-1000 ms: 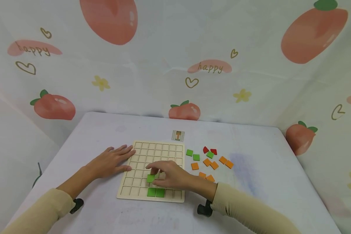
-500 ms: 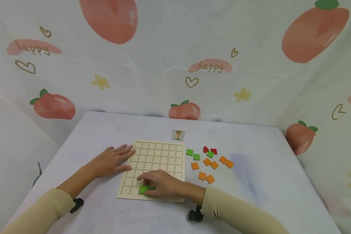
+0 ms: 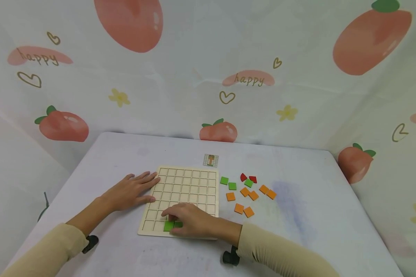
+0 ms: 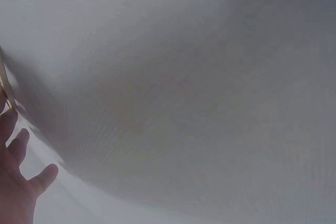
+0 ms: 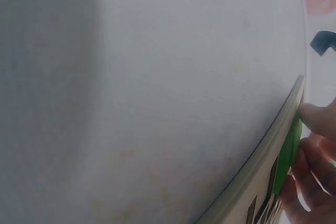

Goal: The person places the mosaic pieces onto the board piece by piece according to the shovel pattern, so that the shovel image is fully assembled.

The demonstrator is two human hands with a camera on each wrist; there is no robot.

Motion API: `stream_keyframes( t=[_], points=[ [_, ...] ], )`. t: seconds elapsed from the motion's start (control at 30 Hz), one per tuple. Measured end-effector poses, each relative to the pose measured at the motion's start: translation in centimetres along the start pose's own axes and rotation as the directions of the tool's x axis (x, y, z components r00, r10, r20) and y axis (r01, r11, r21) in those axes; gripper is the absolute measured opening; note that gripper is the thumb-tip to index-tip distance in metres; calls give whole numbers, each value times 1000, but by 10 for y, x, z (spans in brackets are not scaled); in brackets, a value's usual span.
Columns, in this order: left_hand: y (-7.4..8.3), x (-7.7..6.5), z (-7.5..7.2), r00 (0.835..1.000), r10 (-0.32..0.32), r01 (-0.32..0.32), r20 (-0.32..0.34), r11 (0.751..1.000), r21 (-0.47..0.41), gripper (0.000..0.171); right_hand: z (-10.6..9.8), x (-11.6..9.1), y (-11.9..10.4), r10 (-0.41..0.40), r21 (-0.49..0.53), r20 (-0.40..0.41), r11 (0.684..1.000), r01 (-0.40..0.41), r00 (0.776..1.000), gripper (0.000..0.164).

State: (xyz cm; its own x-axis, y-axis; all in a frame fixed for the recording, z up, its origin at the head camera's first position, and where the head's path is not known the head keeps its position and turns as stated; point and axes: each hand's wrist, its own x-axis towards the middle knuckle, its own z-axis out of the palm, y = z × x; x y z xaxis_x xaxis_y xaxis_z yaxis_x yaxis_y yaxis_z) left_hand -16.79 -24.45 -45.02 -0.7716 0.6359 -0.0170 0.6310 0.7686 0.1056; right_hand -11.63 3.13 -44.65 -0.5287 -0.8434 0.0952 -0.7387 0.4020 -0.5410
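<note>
A pale wooden board (image 3: 187, 188) with a grid of square cells lies on the table. My left hand (image 3: 130, 192) rests with spread, straight fingers at its left edge. Over the near rows, my right hand (image 3: 194, 222) pinches a green square tile (image 3: 168, 226) between thumb and fingers, low in a cell of the nearest row. Another green tile (image 3: 178, 224) shows just to its right, partly under the hand. Thumb (image 5: 315, 116) and fingertips meet the green at the board's edge in the right wrist view. The left wrist view shows the left hand's fingers (image 4: 44, 179) beside the board.
Right of the board lie loose green tiles (image 3: 224, 180), several orange tiles (image 3: 230, 196) and two red pieces (image 3: 243, 177). A small card (image 3: 210, 160) with a gridded picture lies beyond the board's far edge. A fruit-print curtain (image 3: 180, 96) hangs behind the table.
My right hand has moved toward me and left with the green tile, bringing it down into the nearest row beside the other green ones. The left hand stays put.
</note>
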Motion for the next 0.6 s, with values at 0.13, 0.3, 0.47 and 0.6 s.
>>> stream_keyframes(
  t=[0.13,0.3,0.47,0.6],
  points=[
    [0,0,0,1000,-2,2,1,1000,2,73,1,0,1,-5,-3,-1,1000,5,1000,44],
    [0,0,0,1000,-2,2,-1,1000,5,73,1,-1,1,-1,7,7,1000,1,1000,45],
    [0,0,0,1000,-7,7,4,1000,4,73,1,-1,0,10,13,6,1000,-10,1000,44],
    [0,0,0,1000,-7,7,3,1000,4,73,2,-2,0,11,12,2,1000,-11,1000,43]
  ],
)
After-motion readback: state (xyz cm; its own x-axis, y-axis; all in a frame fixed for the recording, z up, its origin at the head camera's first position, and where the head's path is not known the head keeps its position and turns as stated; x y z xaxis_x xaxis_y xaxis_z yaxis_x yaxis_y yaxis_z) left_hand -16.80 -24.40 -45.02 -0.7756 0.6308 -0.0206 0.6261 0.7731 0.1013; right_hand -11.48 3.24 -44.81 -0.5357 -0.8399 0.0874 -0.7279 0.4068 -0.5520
